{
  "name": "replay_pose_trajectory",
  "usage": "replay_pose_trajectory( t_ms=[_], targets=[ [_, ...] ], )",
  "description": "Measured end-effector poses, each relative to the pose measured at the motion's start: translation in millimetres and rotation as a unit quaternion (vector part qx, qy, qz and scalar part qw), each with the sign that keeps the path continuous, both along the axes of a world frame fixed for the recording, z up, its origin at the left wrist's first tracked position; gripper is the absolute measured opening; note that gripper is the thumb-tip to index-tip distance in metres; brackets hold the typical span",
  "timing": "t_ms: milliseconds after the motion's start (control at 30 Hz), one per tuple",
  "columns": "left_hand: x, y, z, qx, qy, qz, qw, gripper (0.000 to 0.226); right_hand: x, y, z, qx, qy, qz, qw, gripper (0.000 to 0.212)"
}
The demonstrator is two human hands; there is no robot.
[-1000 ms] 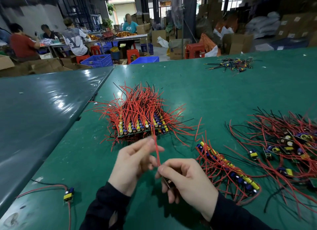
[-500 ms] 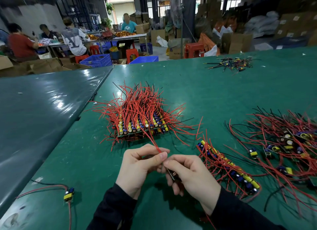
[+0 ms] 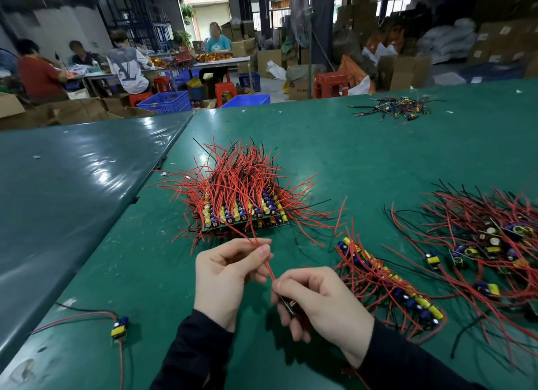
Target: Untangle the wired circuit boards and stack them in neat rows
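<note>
Your right hand [image 3: 317, 299] grips one small circuit board [image 3: 289, 304] low in the centre of the frame, fingers curled around it. Your left hand [image 3: 227, 273] pinches its red wires [image 3: 266, 261] between thumb and forefinger. Slide this pinch along the wires to their ends so they become straight, and keep the board steady. Then lay it on the stacked boards [image 3: 244, 215] above, in line with the row. The tangled heap [image 3: 480, 244] waits at right on the green surface [image 3: 145, 273].

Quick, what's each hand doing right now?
Left hand: pinches the red wires between thumb and fingers.
Right hand: fingers curled round a small circuit board.
</note>
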State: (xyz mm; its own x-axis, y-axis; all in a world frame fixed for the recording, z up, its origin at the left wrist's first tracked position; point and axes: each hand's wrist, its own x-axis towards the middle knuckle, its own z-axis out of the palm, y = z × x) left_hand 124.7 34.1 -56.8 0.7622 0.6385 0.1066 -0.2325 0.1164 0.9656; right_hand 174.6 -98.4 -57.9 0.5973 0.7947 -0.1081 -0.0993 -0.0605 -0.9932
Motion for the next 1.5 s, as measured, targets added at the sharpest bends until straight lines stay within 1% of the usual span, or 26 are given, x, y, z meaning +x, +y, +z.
replay_pose_trajectory(
  t_ms=[67, 167, 233, 333, 433, 633, 733, 800, 900, 967, 1067, 1133, 1167, 1233, 1300, 1367, 1433, 1500],
  targets=[
    [1.5, 0.2, -0.5, -0.008, 0.008, 0.000, 1.000, 0.014, -0.8, -0.7, 0.4, -0.008, 0.002, 0.007, 1.000, 0.030],
    [1.4, 6.1, -1.0, -0.024, 0.008, 0.033, 0.999, 0.016, -5.2, 0.0, 0.7, -0.024, 0.009, 0.043, 0.999, 0.029],
    [0.2, 8.5, -1.1, -0.024, 0.003, 0.050, 0.998, 0.015, -6.9, 0.5, 1.9, -0.030, 0.010, 0.050, 0.998, 0.028],
    [0.9, 8.7, -0.6, -0.027, 0.008, 0.050, 0.998, 0.013, -6.3, -0.9, 3.7, -0.035, 0.011, 0.053, 0.998, 0.028],
    [0.3, 12.5, 0.1, -0.034, 0.006, 0.068, 0.997, 0.013, -8.0, -1.3, 3.8, -0.046, 0.003, 0.082, 0.996, 0.029],
    [-0.6, 14.2, 0.3, -0.009, -0.010, 0.093, 0.996, 0.016, -8.7, -1.9, 5.9, -0.059, -0.005, 0.102, 0.993, 0.029],
    [-0.9, 16.8, 0.0, 0.003, -0.016, 0.108, 0.994, 0.016, -11.4, -2.4, 7.3, -0.069, -0.011, 0.128, 0.989, 0.026],
    [-1.3, 19.2, -0.7, 0.001, -0.020, 0.119, 0.993, 0.017, -12.2, -2.1, 7.9, -0.066, -0.008, 0.124, 0.990, 0.025],
    [-1.6, 23.1, -0.6, -0.032, -0.040, 0.133, 0.990, 0.016, -10.9, -0.9, 10.5, -0.043, 0.009, 0.103, 0.994, 0.022],
    [-1.4, 25.6, 0.0, -0.065, -0.060, 0.141, 0.986, 0.017, -8.7, -0.4, 13.0, -0.015, 0.048, 0.099, 0.994, 0.023],
    [0.0, 25.2, 0.6, -0.125, -0.080, 0.136, 0.979, 0.023, -5.4, -0.3, 14.5, 0.029, 0.114, 0.094, 0.989, 0.023],
    [1.6, 20.8, 1.4, -0.150, -0.053, 0.110, 0.981, 0.020, -3.3, 0.4, 14.1, 0.065, 0.151, 0.061, 0.984, 0.014],
    [2.3, 17.5, 2.0, -0.150, -0.030, 0.082, 0.985, 0.017, -1.3, 0.5, 13.4, 0.088, 0.169, 0.031, 0.981, 0.013],
    [1.9, 10.4, 2.5, -0.128, 0.022, -0.009, 0.992, 0.028, 3.4, 0.3, 11.9, 0.139, 0.180, -0.040, 0.973, 0.019],
    [-0.2, 2.5, 3.3, -0.088, 0.066, -0.123, 0.986, 0.036, 8.3, -1.1, 12.0, 0.185, 0.154, -0.099, 0.965, 0.024],
    [-2.8, -5.4, 3.1, -0.048, 0.079, -0.212, 0.973, 0.032, 12.9, -4.0, 13.9, 0.205, 0.112, -0.151, 0.960, 0.030],
    [-4.7, -12.9, 2.9, -0.024, 0.075, -0.250, 0.965, 0.026, 17.3, -6.5, 14.2, 0.199, 0.092, -0.193, 0.956, 0.029],
    [-4.3, -19.0, 1.6, -0.015, 0.071, -0.250, 0.965, 0.027, 20.2, -7.8, 13.8, 0.181, 0.093, -0.206, 0.957, 0.026]
  ],
)
